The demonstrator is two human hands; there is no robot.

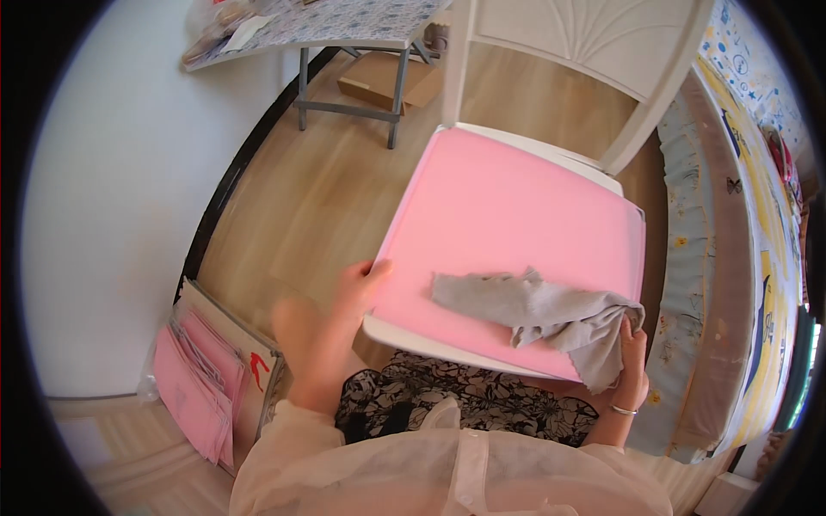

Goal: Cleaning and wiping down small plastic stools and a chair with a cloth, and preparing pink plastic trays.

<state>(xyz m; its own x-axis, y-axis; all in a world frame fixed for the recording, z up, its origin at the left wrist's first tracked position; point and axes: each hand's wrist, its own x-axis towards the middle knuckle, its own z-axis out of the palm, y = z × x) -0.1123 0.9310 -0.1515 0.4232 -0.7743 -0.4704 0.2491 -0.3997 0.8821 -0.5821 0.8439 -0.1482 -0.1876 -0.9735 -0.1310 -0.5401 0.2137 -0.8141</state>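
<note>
A flat pink panel (525,211) with a raised rim lies on the seat of a white chair (460,344) in front of me. My left hand (354,288) is closed on the panel's left edge, thumb on top and the other fingers mostly hidden. A crumpled grey cloth (551,310) with ragged edges is spread across the near right part of the panel. My right hand (635,365) grips the cloth's right end at the panel's near right corner. Part of the cloth droops over the near edge.
Folded pink pieces (198,378) lean against cardboard (262,361) at the lower left. A folding table (344,26) stands at the back left, with an open carton (374,79) beneath. The bed (740,258) runs along the right. The carved chair back (585,43) rises beyond the panel.
</note>
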